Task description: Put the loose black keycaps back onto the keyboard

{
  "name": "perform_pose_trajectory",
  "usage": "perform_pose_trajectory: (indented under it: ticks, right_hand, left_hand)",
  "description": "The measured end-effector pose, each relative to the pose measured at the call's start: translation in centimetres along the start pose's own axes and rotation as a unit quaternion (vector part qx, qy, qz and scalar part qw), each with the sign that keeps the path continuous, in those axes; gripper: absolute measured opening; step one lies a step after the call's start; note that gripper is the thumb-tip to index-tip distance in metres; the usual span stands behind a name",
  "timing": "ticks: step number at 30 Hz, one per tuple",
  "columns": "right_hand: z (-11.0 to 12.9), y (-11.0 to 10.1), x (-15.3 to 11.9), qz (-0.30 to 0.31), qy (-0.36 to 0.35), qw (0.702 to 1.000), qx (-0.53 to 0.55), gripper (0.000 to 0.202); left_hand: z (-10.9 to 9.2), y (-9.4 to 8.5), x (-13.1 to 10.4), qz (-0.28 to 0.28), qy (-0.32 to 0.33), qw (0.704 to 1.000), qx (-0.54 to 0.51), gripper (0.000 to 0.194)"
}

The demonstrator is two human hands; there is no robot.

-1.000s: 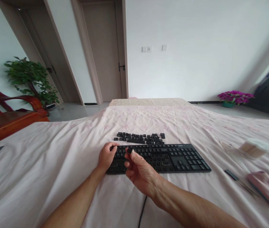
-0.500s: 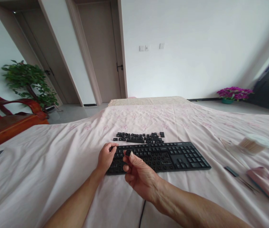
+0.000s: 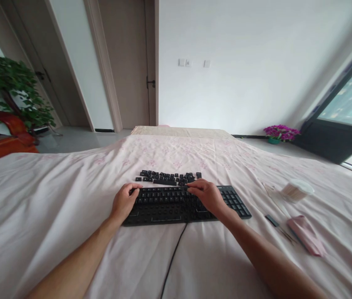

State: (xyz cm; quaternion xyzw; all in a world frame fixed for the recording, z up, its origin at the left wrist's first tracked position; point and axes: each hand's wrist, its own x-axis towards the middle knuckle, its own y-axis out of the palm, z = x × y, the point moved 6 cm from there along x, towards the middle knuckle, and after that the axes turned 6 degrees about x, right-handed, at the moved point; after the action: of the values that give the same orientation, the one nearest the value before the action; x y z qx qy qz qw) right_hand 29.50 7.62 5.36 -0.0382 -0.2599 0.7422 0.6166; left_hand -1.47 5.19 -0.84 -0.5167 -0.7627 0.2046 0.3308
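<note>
A black keyboard (image 3: 163, 207) lies on the pink patterned cloth, its upper rows fitted with keys and much of its lower left part without them. At its far left corner my left hand (image 3: 125, 200) grips the edge between thumb and fingers. My right hand (image 3: 206, 194) reaches over the keyboard's far edge, fingertips pinched together beside the loose keycaps (image 3: 165, 176). Whatever sits between those fingertips is too small to make out. The loose keycaps lie in a strip just behind the keyboard, with a long space bar (image 3: 165, 182) among them.
To the right are a clear tub of cotton swabs (image 3: 297, 190), dark-handled tweezers (image 3: 278, 227) and a folded pink cloth (image 3: 306, 234). The keyboard's black cable (image 3: 173, 257) runs toward me. Beyond stand a wooden chair (image 3: 8, 137) and potted plants.
My right hand has moved forward from above the keyboard, where it held up a black keycap, to the loose keycaps. My left hand stays at the corner. The camera view has turned right.
</note>
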Motion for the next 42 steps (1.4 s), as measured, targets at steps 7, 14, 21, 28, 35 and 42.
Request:
perform_pose_trajectory:
  ticks: [7, 14, 21, 28, 35, 42]
  right_hand:
    - [-0.7, 0.2, -2.0, 0.031, -0.096, 0.945, -0.311, 0.021]
    - [0.7, 2.2, -2.4, 0.067, -0.15, 0.888, -0.429, 0.02]
    - [1.3, 3.0, -2.8, 0.086, -0.178, 0.856, -0.478, 0.015]
    - [1.4, 3.5, -2.9, 0.096, -0.177, 0.844, -0.498, 0.015]
    - [1.9, 4.7, -3.1, 0.117, -0.198, 0.816, -0.531, 0.018]
    - [2.3, 5.3, -3.4, 0.128, -0.196, 0.794, -0.561, 0.021]
  left_hand:
    - [0.1, 0.1, -0.2, -0.006, 0.004, 1.0, 0.001, 0.025]
    - [0.1, 0.0, 0.0, -0.009, 0.01, 1.0, 0.008, 0.024]
    - [0.2, 0.0, -0.1, -0.006, 0.012, 1.0, 0.003, 0.024]
    - [0.3, 0.1, 0.0, -0.012, 0.009, 1.0, 0.002, 0.024]
    - [0.3, 0.1, 0.0, -0.01, 0.012, 1.0, 0.001, 0.024]
    - [0.3, 0.1, 0.0, -0.014, 0.015, 1.0, 0.002, 0.024]
